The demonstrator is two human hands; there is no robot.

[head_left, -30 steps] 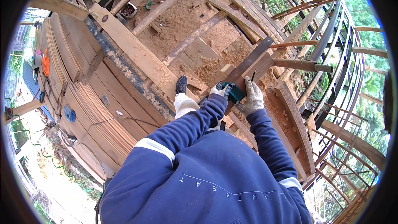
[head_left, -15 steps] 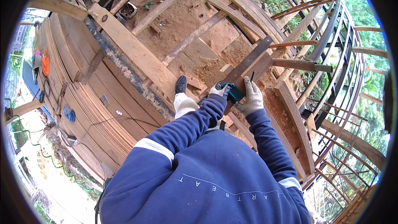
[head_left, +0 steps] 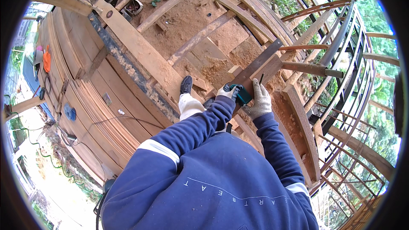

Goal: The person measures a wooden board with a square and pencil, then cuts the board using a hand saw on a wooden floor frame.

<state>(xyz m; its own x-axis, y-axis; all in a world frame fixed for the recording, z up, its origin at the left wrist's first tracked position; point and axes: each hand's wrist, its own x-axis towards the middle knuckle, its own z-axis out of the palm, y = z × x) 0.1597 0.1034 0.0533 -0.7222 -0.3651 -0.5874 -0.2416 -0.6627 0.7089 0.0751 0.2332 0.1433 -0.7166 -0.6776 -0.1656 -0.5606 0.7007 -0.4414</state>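
My left hand (head_left: 228, 92), in a pale work glove with dark fingertips, is closed on a dark teal, box-shaped tool (head_left: 243, 96) whose exact kind I cannot make out. Just to its right is my right hand (head_left: 260, 101), also gloved, its fingers pointing away from me. A thin, dark, pencil-like stick (head_left: 261, 78) sticks out from between those fingers. Both hands are over a brown wooden beam (head_left: 255, 68) that slants up to the right. A shorter board (head_left: 270, 70) lies along the beam's right side, beyond my right hand.
Sawdust (head_left: 217, 70) covers the ground and timbers ahead. A long plank (head_left: 140, 53) runs beside my shoe (head_left: 186, 84). Stacked boards (head_left: 102, 115) lie at the left, crossed by a cable (head_left: 106, 123). Curved timber (head_left: 304, 132) and metal bars (head_left: 336, 38) stand at the right.
The whole view has shifted slightly. Both hands keep nearly the same place and hold on the teal tool and the stick.
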